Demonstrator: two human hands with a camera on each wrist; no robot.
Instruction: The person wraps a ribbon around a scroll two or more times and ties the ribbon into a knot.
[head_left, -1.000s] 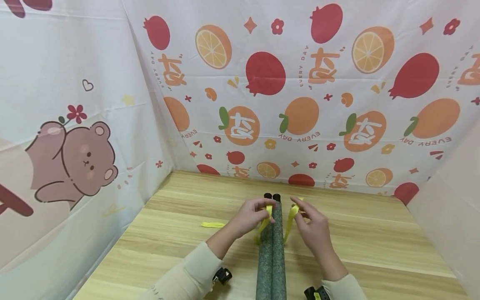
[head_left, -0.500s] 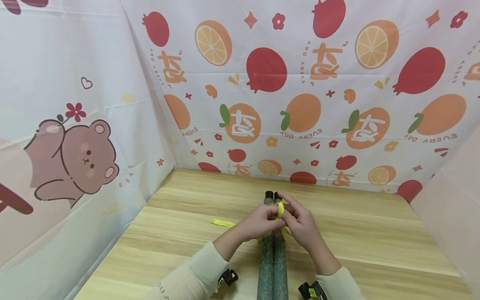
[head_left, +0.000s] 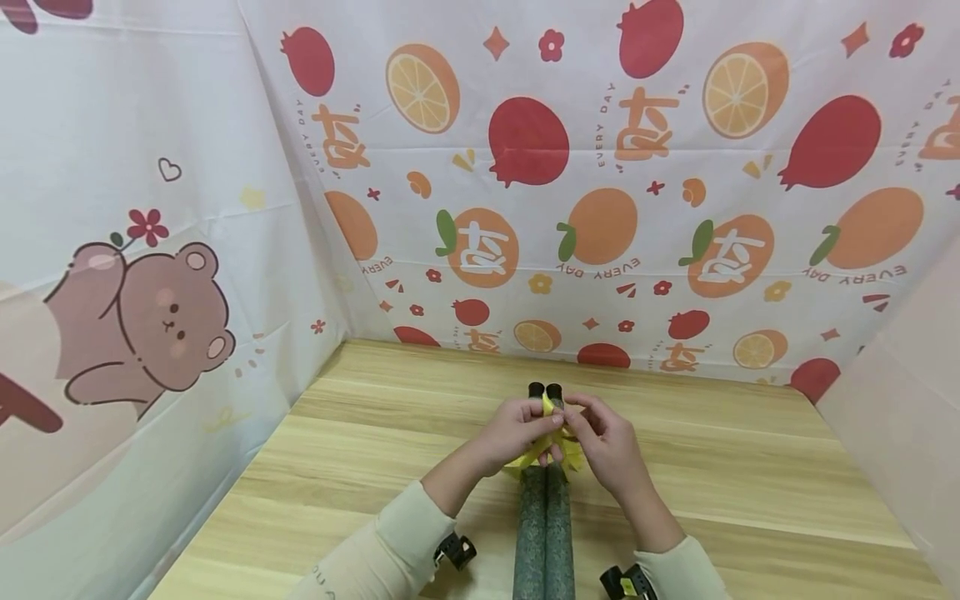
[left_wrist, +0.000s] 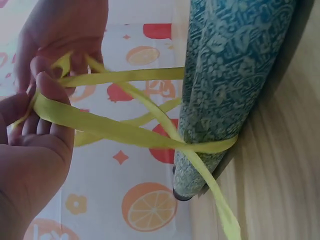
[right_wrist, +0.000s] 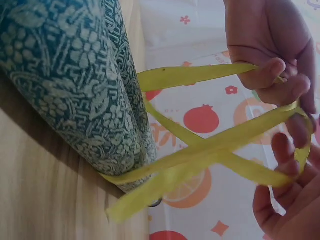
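Note:
A pair of green patterned rolls, like a rolled-up scroll [head_left: 545, 533], lies lengthwise on the table with black end knobs [head_left: 536, 389] at the far end. Yellow ribbon [left_wrist: 110, 125] passes round it and rises in crossing strands to my hands. My left hand [head_left: 506, 433] pinches the ribbon above the rolls, thumb against fingers. Right beside it, my right hand [head_left: 607, 442] holds another part of the ribbon with its fingertips. In the right wrist view a loop of ribbon [right_wrist: 302, 155] runs between both hands' fingers. One loose tail [left_wrist: 227, 220] trails down beside the rolls.
The wood-grain table [head_left: 750, 483] extends on both sides of the rolls. A fruit-print cloth [head_left: 600, 308] hangs behind it, and a cloth with a bear print [head_left: 176, 325] is on the left. Black wrist-worn devices [head_left: 455, 550] sit at both cuffs.
My hands have come together over the rolls from either side, bringing the ribbon strands into a loop. The ribbon tail that lay out on the table to the left has been drawn in.

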